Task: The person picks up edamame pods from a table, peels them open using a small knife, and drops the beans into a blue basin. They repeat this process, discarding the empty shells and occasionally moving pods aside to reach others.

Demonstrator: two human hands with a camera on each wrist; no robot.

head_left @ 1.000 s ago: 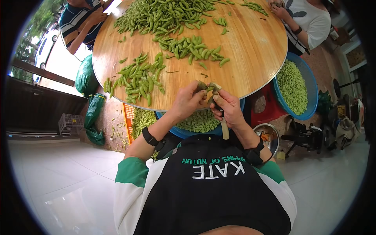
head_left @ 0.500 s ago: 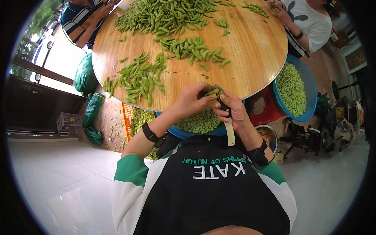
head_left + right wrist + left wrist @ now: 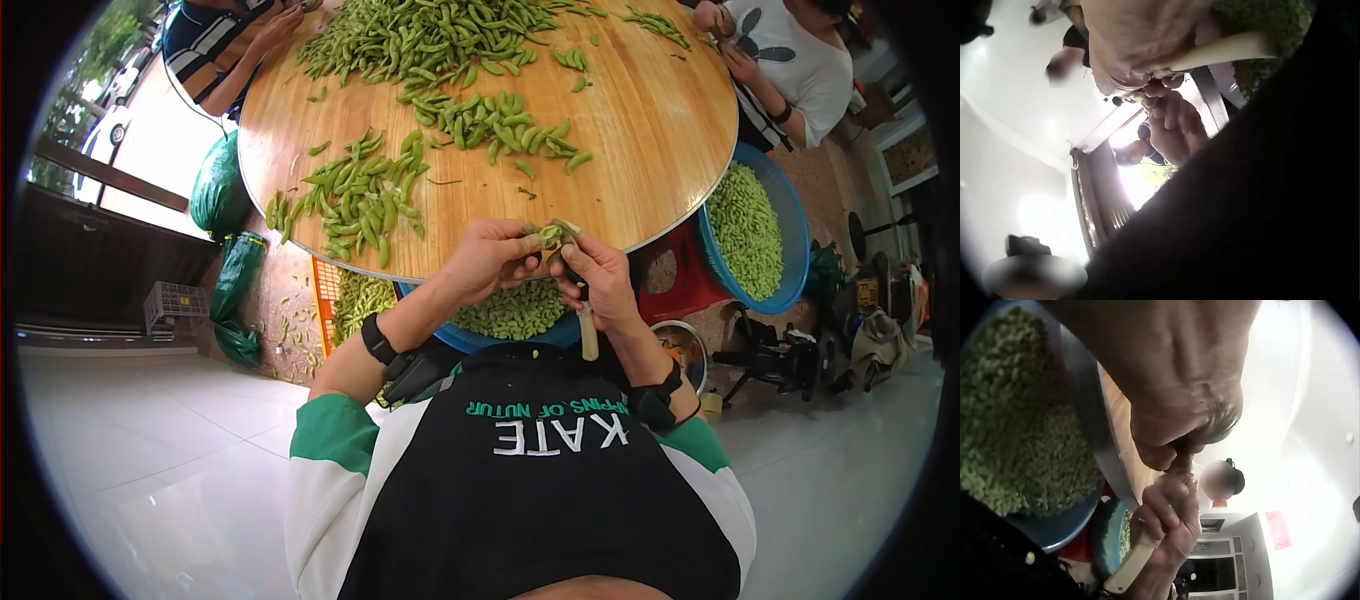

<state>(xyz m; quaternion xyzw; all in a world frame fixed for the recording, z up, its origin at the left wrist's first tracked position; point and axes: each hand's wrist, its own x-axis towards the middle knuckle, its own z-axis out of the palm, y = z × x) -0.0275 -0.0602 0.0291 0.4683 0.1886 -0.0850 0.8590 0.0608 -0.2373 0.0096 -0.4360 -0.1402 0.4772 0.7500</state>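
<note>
Over the near edge of the wooden table (image 3: 640,190), both hands meet with their fingertips close together. The left hand (image 3: 487,262) pinches a green soybean pod (image 3: 550,236) between thumb and fingers. Against the palm, the right hand (image 3: 602,285) grips a tool with a long cream handle (image 3: 589,335) pointing down; its working end is hidden by fingers. In the left wrist view, the cream handle (image 3: 1130,567) sticks out below the curled right-hand fingers. Directly under the hands stands a blue basin of shelled beans (image 3: 515,312), partly covered by the forearms.
A large heap of pods (image 3: 420,40) lies at the table's far side, with smaller piles (image 3: 365,195) nearer. Another blue basin (image 3: 800,235) of beans stands at right, a metal bowl (image 3: 695,350) below it, green sacks (image 3: 238,290) at left. Two people sit across the table.
The green pod between the hands has turned and now sits at the fingertips. Both hands have shifted slightly lower. The cream handle swung outward, then back to a steeper angle.
</note>
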